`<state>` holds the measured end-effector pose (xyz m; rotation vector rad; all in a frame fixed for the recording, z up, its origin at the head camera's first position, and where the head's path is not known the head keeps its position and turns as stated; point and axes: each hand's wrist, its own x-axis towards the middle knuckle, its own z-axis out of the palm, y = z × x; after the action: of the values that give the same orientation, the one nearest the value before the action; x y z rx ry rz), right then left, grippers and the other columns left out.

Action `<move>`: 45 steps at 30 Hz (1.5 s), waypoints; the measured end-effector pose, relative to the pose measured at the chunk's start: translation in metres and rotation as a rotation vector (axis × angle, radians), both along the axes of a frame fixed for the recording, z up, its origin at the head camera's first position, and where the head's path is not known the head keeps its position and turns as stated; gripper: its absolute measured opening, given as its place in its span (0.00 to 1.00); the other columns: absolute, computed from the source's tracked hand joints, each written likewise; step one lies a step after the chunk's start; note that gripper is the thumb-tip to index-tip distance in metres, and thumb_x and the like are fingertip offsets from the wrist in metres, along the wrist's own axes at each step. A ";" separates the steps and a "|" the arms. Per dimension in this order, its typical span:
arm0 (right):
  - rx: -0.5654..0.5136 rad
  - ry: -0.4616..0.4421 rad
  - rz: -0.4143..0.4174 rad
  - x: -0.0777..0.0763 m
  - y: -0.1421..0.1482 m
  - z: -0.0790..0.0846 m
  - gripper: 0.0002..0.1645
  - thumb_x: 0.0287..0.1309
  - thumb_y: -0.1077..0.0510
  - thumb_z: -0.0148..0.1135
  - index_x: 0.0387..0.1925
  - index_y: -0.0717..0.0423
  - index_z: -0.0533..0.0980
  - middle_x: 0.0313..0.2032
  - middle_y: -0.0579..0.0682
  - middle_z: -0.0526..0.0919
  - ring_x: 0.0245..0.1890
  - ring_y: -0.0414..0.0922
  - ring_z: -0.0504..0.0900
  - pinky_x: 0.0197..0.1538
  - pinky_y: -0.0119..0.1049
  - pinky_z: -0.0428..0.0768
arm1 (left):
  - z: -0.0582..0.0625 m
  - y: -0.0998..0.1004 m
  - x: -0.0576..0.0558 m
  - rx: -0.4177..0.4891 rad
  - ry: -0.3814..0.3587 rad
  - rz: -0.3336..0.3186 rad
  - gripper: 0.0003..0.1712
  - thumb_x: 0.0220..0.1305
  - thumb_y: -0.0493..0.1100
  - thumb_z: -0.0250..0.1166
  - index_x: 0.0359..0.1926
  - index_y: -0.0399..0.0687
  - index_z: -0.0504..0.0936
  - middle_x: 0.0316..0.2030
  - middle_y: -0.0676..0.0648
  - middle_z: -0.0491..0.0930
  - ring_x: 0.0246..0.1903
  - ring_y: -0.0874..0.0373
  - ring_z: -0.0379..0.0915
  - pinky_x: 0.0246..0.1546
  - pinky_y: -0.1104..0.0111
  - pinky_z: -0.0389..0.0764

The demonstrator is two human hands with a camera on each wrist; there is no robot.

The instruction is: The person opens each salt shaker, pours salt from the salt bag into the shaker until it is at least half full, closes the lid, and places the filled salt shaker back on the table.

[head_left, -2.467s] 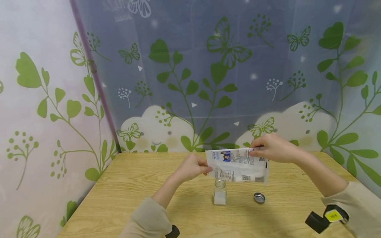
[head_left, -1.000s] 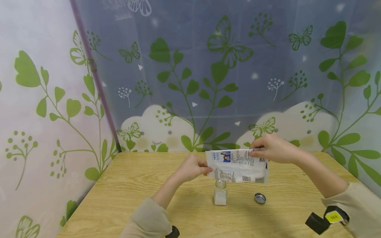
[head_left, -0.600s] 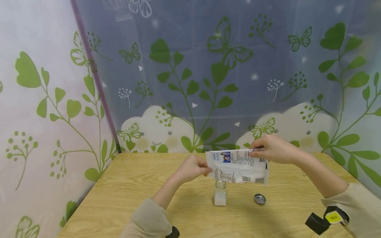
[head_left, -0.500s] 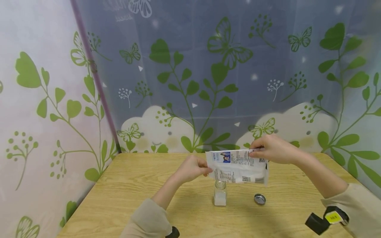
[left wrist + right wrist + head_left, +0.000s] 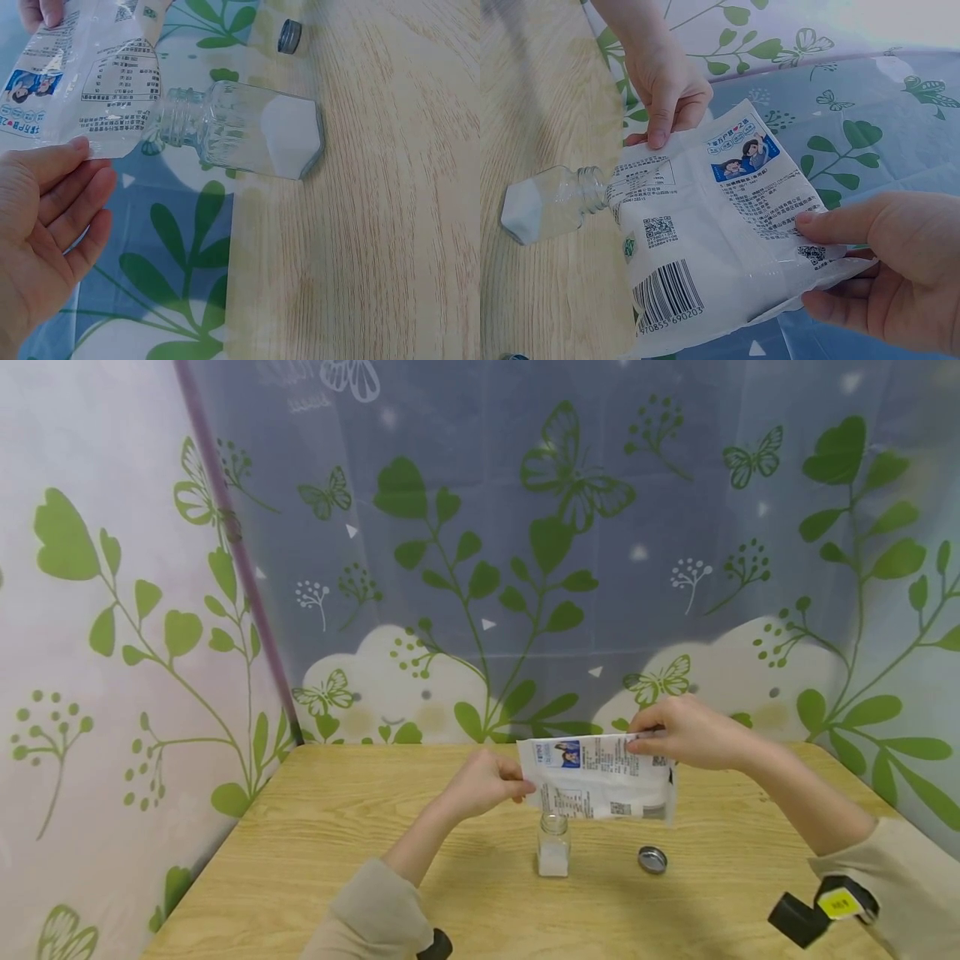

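Note:
Both hands hold up a white printed salt bag [image 5: 600, 781], laid on its side above the table. My left hand [image 5: 483, 783] pinches its left end between thumb and fingers, as the left wrist view shows close up. At the opposite end, my right hand [image 5: 686, 735] grips the upper edge, thumb on the printed face in the right wrist view. Just below the bag's left part stands an uncapped glass jar [image 5: 255, 131], upright, with white grains in its lower part. The bag's lower edge overlaps the jar's mouth [image 5: 594, 187]. Right of the jar lies a silver lid [image 5: 652, 860].
The wooden table [image 5: 337, 843] runs back to a printed curtain [image 5: 480, 568] with leaves and butterflies. Another curtain [image 5: 135, 610] hangs along the left side. A black wrist camera [image 5: 801, 918] sits on the right sleeve.
Almost nothing differs: both hands keep the bag in the same place over the jar, and the whole view shifts very slightly. Jar and lid stay put.

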<state>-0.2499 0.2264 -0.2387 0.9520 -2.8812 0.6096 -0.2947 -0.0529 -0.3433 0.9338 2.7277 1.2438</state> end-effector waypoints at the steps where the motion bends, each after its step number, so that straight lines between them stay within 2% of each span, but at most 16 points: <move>1: -0.001 0.000 0.000 0.000 0.000 0.000 0.06 0.58 0.59 0.61 0.35 0.56 0.82 0.25 0.40 0.79 0.20 0.38 0.70 0.26 0.33 0.71 | 0.000 0.000 0.000 0.001 0.001 -0.001 0.09 0.56 0.41 0.66 0.24 0.41 0.85 0.18 0.53 0.80 0.14 0.64 0.57 0.16 0.73 0.57; 11: 0.004 0.004 -0.005 0.000 -0.001 0.001 0.07 0.58 0.59 0.60 0.36 0.56 0.82 0.27 0.40 0.81 0.21 0.38 0.72 0.27 0.34 0.72 | 0.001 0.000 0.000 0.004 0.003 -0.001 0.08 0.56 0.41 0.66 0.24 0.41 0.85 0.19 0.53 0.80 0.15 0.64 0.59 0.16 0.73 0.59; 18: -0.007 0.007 0.017 0.001 -0.001 0.002 0.08 0.59 0.57 0.60 0.36 0.57 0.82 0.28 0.41 0.81 0.21 0.37 0.72 0.26 0.34 0.71 | 0.001 0.000 0.001 -0.001 0.010 -0.006 0.10 0.57 0.41 0.65 0.24 0.39 0.84 0.18 0.53 0.80 0.13 0.64 0.56 0.15 0.73 0.57; 28: -0.007 0.003 0.018 0.000 -0.001 0.001 0.09 0.59 0.57 0.60 0.36 0.57 0.81 0.29 0.41 0.81 0.22 0.37 0.72 0.26 0.34 0.71 | -0.001 -0.001 -0.001 0.010 0.014 -0.005 0.09 0.56 0.40 0.66 0.22 0.42 0.84 0.17 0.55 0.79 0.13 0.64 0.55 0.14 0.74 0.56; 40: -0.007 0.014 0.026 0.000 -0.001 0.001 0.08 0.59 0.57 0.60 0.36 0.56 0.81 0.29 0.41 0.81 0.22 0.36 0.72 0.27 0.33 0.71 | -0.002 -0.001 -0.002 0.021 -0.005 0.003 0.08 0.56 0.41 0.66 0.24 0.43 0.85 0.18 0.54 0.80 0.16 0.65 0.63 0.17 0.73 0.59; 45: -0.010 0.012 0.028 0.000 -0.001 0.001 0.09 0.59 0.57 0.60 0.37 0.57 0.81 0.29 0.41 0.81 0.23 0.36 0.73 0.27 0.33 0.72 | -0.002 -0.001 -0.002 0.017 -0.002 0.003 0.08 0.56 0.41 0.66 0.23 0.44 0.85 0.18 0.55 0.80 0.16 0.65 0.62 0.17 0.73 0.59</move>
<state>-0.2494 0.2253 -0.2376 0.9929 -2.8561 0.6170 -0.2969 -0.0539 -0.3454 0.9301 2.7224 1.2701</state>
